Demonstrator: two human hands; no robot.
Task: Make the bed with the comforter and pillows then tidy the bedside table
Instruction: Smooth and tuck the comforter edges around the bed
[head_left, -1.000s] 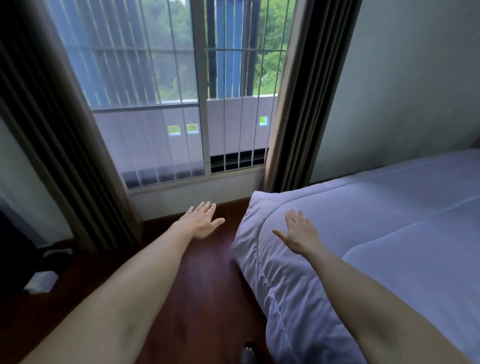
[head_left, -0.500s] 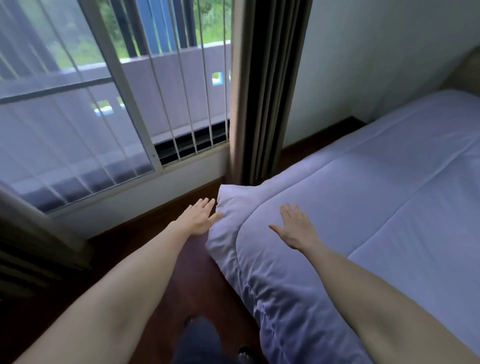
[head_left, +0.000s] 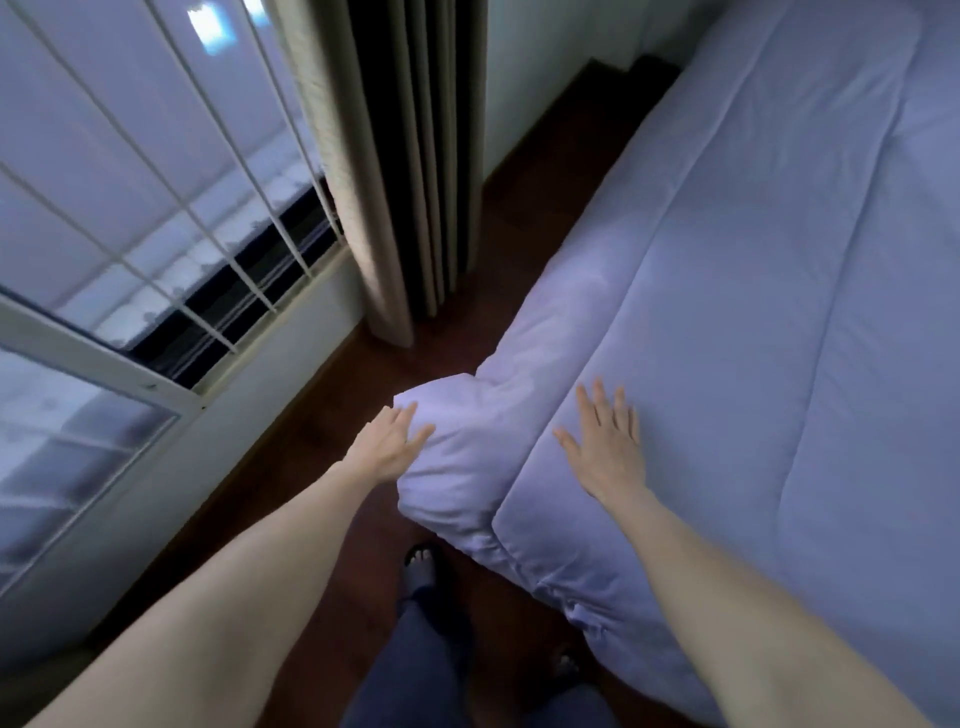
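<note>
A pale lavender comforter (head_left: 753, 291) covers the bed on the right, its corner (head_left: 452, 431) hanging over the bed's edge toward the floor. My left hand (head_left: 387, 444) is open with fingers spread, its fingertips touching the side of that hanging corner. My right hand (head_left: 605, 449) lies flat and open on top of the comforter near the corner. No pillows or bedside table are in view.
A barred window (head_left: 156, 218) fills the left, with a gathered beige and dark curtain (head_left: 410, 171) beside it. A strip of dark wood floor (head_left: 322, 452) runs between the window wall and the bed. My legs and a sandalled foot (head_left: 421, 564) stand below.
The view has tilted down and closer to the bed corner. My left hand has reached the hanging comforter corner, and my right hand has settled flat on top.
</note>
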